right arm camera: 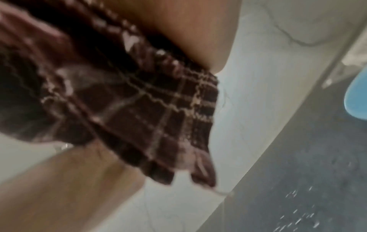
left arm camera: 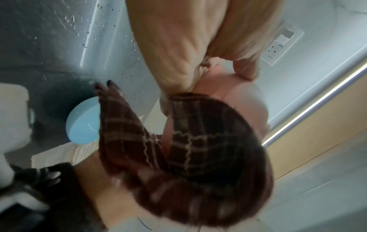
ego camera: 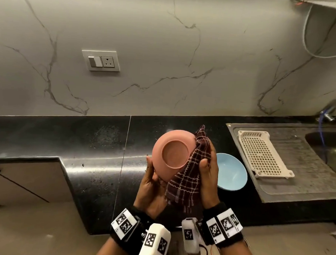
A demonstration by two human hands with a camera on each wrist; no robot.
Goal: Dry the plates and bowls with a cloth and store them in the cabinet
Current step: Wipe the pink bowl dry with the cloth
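Observation:
A pink bowl (ego camera: 172, 148) is held up above the black counter, its round foot facing me. My left hand (ego camera: 151, 179) grips its lower left rim. My right hand (ego camera: 207, 167) presses a dark red checked cloth (ego camera: 188, 179) against the bowl's right side, thumb on top of the cloth. The left wrist view shows the cloth (left arm camera: 198, 164) draped over the pink bowl (left arm camera: 234, 97), with left fingers (left arm camera: 244, 69) on its edge. The right wrist view is blurred and filled by the cloth (right arm camera: 139, 102). A light blue bowl (ego camera: 231, 172) sits upright on the counter behind my right hand.
A white perforated drying tray (ego camera: 261, 153) lies on the steel drainboard (ego camera: 304, 181) to the right, with the sink basin (ego camera: 330, 144) and tap (ego camera: 329, 112) beyond. A switch and socket plate (ego camera: 101, 60) is on the marble wall. The black counter (ego camera: 67, 139) stretches left.

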